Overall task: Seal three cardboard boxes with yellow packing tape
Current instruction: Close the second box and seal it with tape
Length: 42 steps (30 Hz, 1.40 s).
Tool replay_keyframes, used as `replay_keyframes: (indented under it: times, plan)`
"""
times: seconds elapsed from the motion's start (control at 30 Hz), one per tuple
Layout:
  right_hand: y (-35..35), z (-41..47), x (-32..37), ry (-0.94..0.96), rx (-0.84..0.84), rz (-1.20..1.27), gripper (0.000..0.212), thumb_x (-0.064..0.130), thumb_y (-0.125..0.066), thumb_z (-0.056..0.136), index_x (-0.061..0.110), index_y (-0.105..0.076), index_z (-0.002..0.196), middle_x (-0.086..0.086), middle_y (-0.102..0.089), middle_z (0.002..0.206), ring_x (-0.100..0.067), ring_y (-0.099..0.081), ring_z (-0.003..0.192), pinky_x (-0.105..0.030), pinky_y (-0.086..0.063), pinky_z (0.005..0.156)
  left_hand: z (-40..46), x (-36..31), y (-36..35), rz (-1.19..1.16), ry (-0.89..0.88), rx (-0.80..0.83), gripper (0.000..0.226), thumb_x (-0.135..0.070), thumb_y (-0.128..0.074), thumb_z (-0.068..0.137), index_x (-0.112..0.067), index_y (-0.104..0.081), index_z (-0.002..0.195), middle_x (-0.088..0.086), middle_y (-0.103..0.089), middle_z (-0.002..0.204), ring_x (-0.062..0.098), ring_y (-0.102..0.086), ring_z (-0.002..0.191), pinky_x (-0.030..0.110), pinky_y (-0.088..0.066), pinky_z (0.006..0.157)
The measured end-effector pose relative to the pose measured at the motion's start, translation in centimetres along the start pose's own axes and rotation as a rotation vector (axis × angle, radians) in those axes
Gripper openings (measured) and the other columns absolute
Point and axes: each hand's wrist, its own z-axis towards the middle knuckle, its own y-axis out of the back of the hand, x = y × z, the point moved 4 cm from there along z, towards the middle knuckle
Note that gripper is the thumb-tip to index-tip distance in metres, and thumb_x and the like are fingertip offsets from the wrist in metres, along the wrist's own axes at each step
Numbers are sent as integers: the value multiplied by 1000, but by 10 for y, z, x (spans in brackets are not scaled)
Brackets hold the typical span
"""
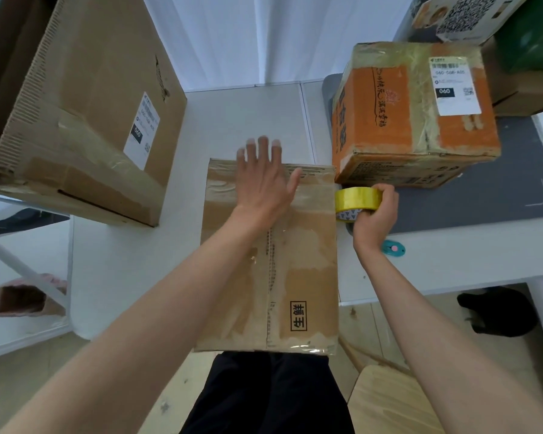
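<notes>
Boxes first: the flat brown box (270, 255) lies in front of you on the white worktop (226, 120), its near end hanging over the edge toward your legs, long seam running away from you. That puts the seam in line w/ your reach, so a strip could likely be drawn along it in one pull.

Your left hand (262, 180) lies flat on the far end of the box, fingers straight and spread, holding nothing. Looks like it's there to pin the flaps down and stop the box sliding.

Your right hand (375, 217) grips the yellow tape roll (358, 200), fingers curled over the rim, thumb side under. The roll sits just beside the box's right edge, approx level w/ your left hand. No loose end of tape is visible, so prob. you haven't started a strip yet.

The orange box (417, 111) stands to the right on the grey mat (483, 198), wrapped in old clear tape. The big brown box (85, 104) is tipped on its side at left, well apart. Both are parked out of the way, i.e. likely waiting their turn.

A small teal cutter (394, 248) lies on the worktop just behind your right wrist, near enough to grab for cutting.
</notes>
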Motion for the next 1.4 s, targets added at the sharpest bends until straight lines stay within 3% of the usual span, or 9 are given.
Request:
replay_keyframes:
  times: [0.17, 0.3, 0.43, 0.6, 0.83, 0.97, 1.1, 1.3, 1.4]
  plan:
    - [-1, 3, -4, -21, 8, 19, 41, -14, -44, 74, 7, -59, 107, -6, -52, 103, -10, -47, 90, -15, -33, 67, 29, -26, -35, -72, -100, -6, 61, -62, -28, 101, -10, -56, 118, 8, -56, 116, 28, -50, 110, 43, -34, 99]
    - [2, 2, -8, 12, 45, 28, 39, -11, -45, 75, 6, -59, 108, -5, -51, 104, -13, -49, 92, -19, -36, 72, 28, -27, -46, -82, -102, -108, 49, -56, -31, 102, -12, -51, 97, 5, -50, 94, 26, -46, 92, 41, -34, 85]
    - [3, 4, -10, 0, 68, 37, 42, -14, -46, 76, 7, -58, 110, -9, -53, 109, -17, -51, 98, -31, -41, 79, 32, -30, -43, -40, -122, -130, 46, -51, -32, 105, -10, -54, 99, 6, -51, 95, 27, -48, 94, 42, -35, 86]
    - [-1, 5, -5, 5, 79, 66, 36, -11, -48, 76, 6, -59, 106, -12, -54, 107, -20, -52, 95, -14, -38, 76, 27, -69, -42, -154, -75, -120, 34, -38, -36, 101, -10, -56, 102, 9, -55, 103, 27, -49, 98, 43, -35, 96]
    - [2, 6, -16, -38, 67, 142, 36, -9, -53, 82, 8, -60, 113, -6, -59, 111, -12, -55, 100, -25, -47, 82, 32, -84, -54, -151, 3, -66, 35, -43, -41, 97, -12, -56, 98, 7, -57, 99, 26, -49, 97, 42, -35, 91]
    - [-3, 0, -28, -373, 32, 355, 44, -3, -55, 94, 18, -51, 133, -3, -62, 124, -15, -62, 110, -27, -53, 87, 33, -77, -49, -236, 3, -24, 33, -46, -54, 87, -16, -53, 102, -2, -49, 99, 21, -45, 101, 37, -30, 95]
    - [-21, -10, -43, -785, 101, 652, 26, 9, -51, 101, 20, -56, 124, -8, -62, 117, -22, -62, 103, -36, -52, 83, 30, -72, -42, -285, 25, -32, 28, -45, -57, 86, -22, -45, 94, -6, -45, 94, 19, -43, 97, 36, -28, 93]
    - [-33, -46, -34, -935, 415, 1021, 32, 26, -45, 106, 9, -54, 132, -17, -64, 127, -29, -62, 114, -43, -47, 108, 22, -66, -36, -308, 13, -56, 25, -44, -58, 84, -23, -46, 90, -7, -47, 91, 18, -44, 94, 35, -25, 90]
    - [-38, -53, -31, -1000, 441, 1065, 35, 34, -39, 108, 13, -59, 128, -13, -68, 124, -24, -66, 111, -38, -49, 104, 17, -58, -31, -319, 17, -72, 23, -42, -58, 83, -22, -48, 88, -7, -49, 89, 18, -44, 93, 34, -23, 87]
